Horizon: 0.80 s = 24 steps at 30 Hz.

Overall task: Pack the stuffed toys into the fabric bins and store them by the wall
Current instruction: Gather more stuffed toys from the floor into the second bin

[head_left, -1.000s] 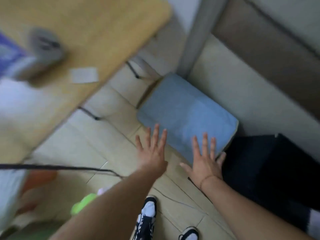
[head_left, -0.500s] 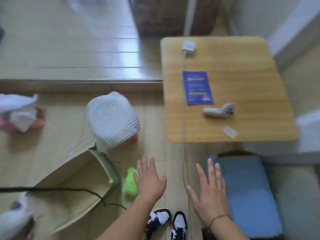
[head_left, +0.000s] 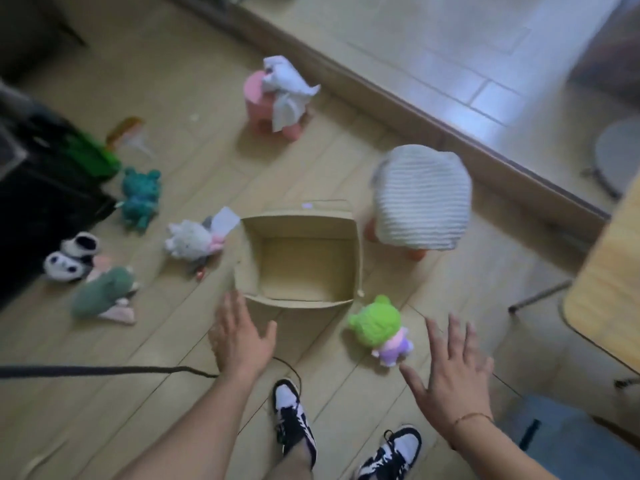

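An open tan fabric bin (head_left: 356,244) stands empty on the wooden floor in front of me. My left hand (head_left: 239,336) hovers open just before its near left corner. My right hand (head_left: 450,370) is open too, fingers spread, right of a green-headed toy in purple (head_left: 379,327). More stuffed toys lie around: a large grey-striped one (head_left: 420,199) right of the bin, a pink and white one (head_left: 277,98) farther back, a white one (head_left: 190,239), a teal bear (head_left: 140,195), a panda (head_left: 71,259) and a grey-green one (head_left: 102,294) to the left.
A black case (head_left: 41,202) stands at the left edge. A wooden table (head_left: 609,282) is at the right, with a blue lidded bin (head_left: 568,441) at the lower right. A dark cable (head_left: 104,370) crosses the floor. My two shoes (head_left: 294,414) are below.
My view has swung left, away from the blue bin and the table, onto the open tan bin and the scattered toys. Both hands stay open and empty.
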Tool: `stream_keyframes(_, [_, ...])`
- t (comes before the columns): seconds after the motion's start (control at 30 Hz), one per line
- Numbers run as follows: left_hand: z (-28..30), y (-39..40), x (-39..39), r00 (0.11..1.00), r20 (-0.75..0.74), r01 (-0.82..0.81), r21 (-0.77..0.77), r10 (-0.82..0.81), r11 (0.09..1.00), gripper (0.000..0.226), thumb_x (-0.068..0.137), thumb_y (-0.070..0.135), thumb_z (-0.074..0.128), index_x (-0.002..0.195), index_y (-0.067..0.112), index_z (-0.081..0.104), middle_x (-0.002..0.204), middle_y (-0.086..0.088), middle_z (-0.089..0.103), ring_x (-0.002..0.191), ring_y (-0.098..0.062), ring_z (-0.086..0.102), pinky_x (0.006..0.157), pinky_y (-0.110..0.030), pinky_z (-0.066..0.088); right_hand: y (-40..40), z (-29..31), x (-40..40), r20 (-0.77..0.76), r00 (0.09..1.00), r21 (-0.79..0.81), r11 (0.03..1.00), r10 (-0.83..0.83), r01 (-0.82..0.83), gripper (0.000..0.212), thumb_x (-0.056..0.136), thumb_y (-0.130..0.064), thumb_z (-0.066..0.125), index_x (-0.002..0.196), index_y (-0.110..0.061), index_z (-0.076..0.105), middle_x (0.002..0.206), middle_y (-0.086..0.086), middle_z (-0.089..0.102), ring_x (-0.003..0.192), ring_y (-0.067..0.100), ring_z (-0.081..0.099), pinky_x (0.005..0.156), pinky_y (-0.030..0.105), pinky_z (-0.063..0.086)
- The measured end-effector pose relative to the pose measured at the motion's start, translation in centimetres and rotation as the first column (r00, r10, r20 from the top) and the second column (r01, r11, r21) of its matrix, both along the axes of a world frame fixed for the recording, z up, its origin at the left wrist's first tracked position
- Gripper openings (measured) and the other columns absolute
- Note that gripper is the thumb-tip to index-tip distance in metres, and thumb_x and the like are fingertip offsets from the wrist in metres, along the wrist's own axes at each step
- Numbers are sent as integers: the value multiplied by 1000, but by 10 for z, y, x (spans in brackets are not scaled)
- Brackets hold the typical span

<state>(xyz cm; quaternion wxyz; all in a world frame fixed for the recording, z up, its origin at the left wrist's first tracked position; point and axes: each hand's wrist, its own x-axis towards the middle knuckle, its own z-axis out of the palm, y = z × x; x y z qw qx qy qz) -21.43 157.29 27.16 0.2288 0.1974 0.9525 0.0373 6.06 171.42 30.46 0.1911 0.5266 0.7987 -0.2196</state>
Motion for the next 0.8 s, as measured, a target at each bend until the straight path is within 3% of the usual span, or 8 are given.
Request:
stream_keyframes(0.07, [-10,-17,-18,975,4,220,-75,-220,973,96,89,61,45,148,31,-24,157,1,-29,148,-23,-15,117,-50,-4,-9,-13,-54,-38,993,-31,993,112,-113,89,86,-68,43,153,-34,-4,164,3,-9,151,33,-6,111,62,24])
stream_keyframes(0.17, [-29,-35,-46,957,89,289,-159,-278,944,95,89,61,43,144,34,-30,153,0,-37,145,-24,-24,117,-58,-8,-15,-36,-130,-7,978,-134,969,209,-208,78,91,-66,33,152,-39,-8,162,-4,-22,149,26,-20,119,54,16])
stream_keyframes(0.3, [-61,-49,-86,925,200,354,-142,-323,924,95,92,55,43,145,31,-32,152,-2,-39,144,-30,-27,116,-63,-4,-17,-75,-187,-25,980,-171,965,197,-198,81,93,-61,37,152,-36,-13,163,-8,-13,151,19,-14,121,50,14])
stream_keyframes(0.37, [-85,-44,-107,928,251,306,-89,-276,948,96,92,53,45,146,29,-32,155,-1,-35,147,-30,-22,119,-58,1,-13,-99,-198,-29,987,-185,969,159,-161,88,92,-60,41,149,-36,-22,164,-9,-8,152,17,-8,121,49,16])
stream_keyframes(0.53, [-161,-1,-158,956,293,-47,72,24,996,100,89,48,58,153,18,-14,163,-7,-12,150,-28,0,120,-42,10,6,-169,-176,51,992,-185,975,-119,127,101,83,-71,44,151,-31,-20,164,-4,-4,152,20,4,117,51,26])
stream_keyframes(0.63, [-220,33,-206,983,162,73,75,-85,995,108,85,51,62,152,20,-17,162,-7,-15,150,-29,-4,120,-46,9,13,-223,-150,196,980,-210,976,-23,65,107,78,-80,31,149,-25,-28,161,-6,-22,151,16,-11,119,50,23])
stream_keyframes(0.7, [-262,52,-238,984,87,151,90,-158,984,112,82,51,66,151,24,-17,162,-5,-14,150,-29,-2,119,-50,14,17,-267,-137,257,964,-220,968,-64,123,118,66,-87,26,149,-22,-27,161,-5,-23,151,16,-14,120,51,20])
stream_keyframes(0.8, [-317,64,-263,976,70,207,17,-208,978,106,83,39,66,151,29,-14,163,-6,-3,146,-32,18,113,-51,29,19,-356,-118,352,932,-205,965,-83,163,123,63,-88,44,152,-24,-12,162,-2,-17,151,24,-8,113,59,27])
